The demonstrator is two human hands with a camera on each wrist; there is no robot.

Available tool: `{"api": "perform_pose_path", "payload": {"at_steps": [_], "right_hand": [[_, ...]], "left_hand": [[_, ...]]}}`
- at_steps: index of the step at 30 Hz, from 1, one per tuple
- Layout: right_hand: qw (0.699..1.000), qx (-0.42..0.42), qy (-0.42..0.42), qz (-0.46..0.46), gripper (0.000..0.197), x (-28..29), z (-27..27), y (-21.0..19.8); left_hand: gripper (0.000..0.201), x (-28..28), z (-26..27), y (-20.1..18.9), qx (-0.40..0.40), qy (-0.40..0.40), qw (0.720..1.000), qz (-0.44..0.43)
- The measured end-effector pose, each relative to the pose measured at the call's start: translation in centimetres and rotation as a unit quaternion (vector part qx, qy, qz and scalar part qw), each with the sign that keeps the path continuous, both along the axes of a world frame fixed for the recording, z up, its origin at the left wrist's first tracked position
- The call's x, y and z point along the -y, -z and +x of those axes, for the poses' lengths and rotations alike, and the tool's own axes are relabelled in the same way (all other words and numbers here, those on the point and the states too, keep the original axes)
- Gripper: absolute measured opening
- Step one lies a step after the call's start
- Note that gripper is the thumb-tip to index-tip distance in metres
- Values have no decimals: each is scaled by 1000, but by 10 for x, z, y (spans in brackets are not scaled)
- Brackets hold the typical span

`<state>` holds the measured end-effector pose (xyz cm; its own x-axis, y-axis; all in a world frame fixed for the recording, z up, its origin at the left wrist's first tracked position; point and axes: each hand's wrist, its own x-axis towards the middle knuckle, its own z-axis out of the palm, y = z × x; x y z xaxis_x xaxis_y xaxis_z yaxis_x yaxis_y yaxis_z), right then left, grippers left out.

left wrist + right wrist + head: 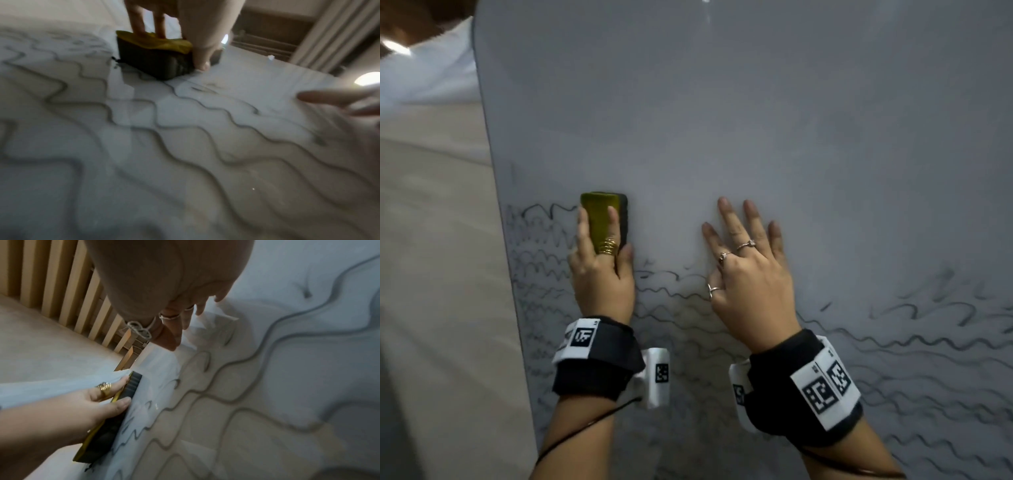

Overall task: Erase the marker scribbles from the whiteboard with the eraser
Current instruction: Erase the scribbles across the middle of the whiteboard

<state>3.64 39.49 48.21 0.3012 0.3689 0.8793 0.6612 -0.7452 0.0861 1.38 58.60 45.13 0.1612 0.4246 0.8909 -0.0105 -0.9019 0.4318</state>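
A large whiteboard point(722, 120) fills the head view. Its upper part is wiped, and wavy black marker scribbles point(893, 342) cover the lower part and left edge. My left hand point(602, 260) grips a yellow-backed eraser point(602, 219) with a dark felt pad, pressed to the board near the left edge. In the left wrist view the eraser point(156, 55) sits at the top of the scribbles point(185, 129). My right hand point(746, 260) lies flat on the board, fingers spread, holding nothing. The right wrist view shows the eraser point(111, 426) gripped at lower left.
A beige floor or surface point(438, 274) lies to the left of the board's edge. A white cloth-like patch point(428, 68) is at upper left. A slatted wooden panel point(57, 288) stands beyond the board.
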Motion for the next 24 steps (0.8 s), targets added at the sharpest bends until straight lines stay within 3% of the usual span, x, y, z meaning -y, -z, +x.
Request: {"api": "perform_pose_path", "payload": {"at_steps": [4, 6, 8, 11, 12, 15, 18, 21, 24], "right_hand": [[1000, 6, 12, 16, 58, -5, -1, 1], [999, 15, 13, 26, 55, -8, -2, 4], [999, 21, 14, 32, 55, -7, -1, 6], [999, 29, 10, 28, 54, -5, 3, 7], [999, 31, 9, 31, 54, -5, 4, 7], [998, 40, 10, 46, 53, -8, 4, 9], [997, 48, 10, 55, 52, -12, 3, 11], [997, 53, 7, 54, 51, -11, 4, 11], [997, 43, 13, 69, 50, -17, 1, 10]], "left_hand": [[50, 46, 0, 8, 6, 9, 999, 51], [49, 37, -3, 12, -12, -2, 996, 91], [55, 3, -5, 8, -23, -19, 999, 28], [63, -36, -9, 3, -32, -32, 986, -158], [63, -35, -9, 3, -29, -39, 985, -167], [63, 0, -10, 8, 3, -14, 1000, -18], [54, 3, -7, 22, -17, 9, 993, 117], [61, -26, -7, 13, -1, -15, 994, 104], [65, -40, -4, 1, 6, -31, 999, 37]]}}
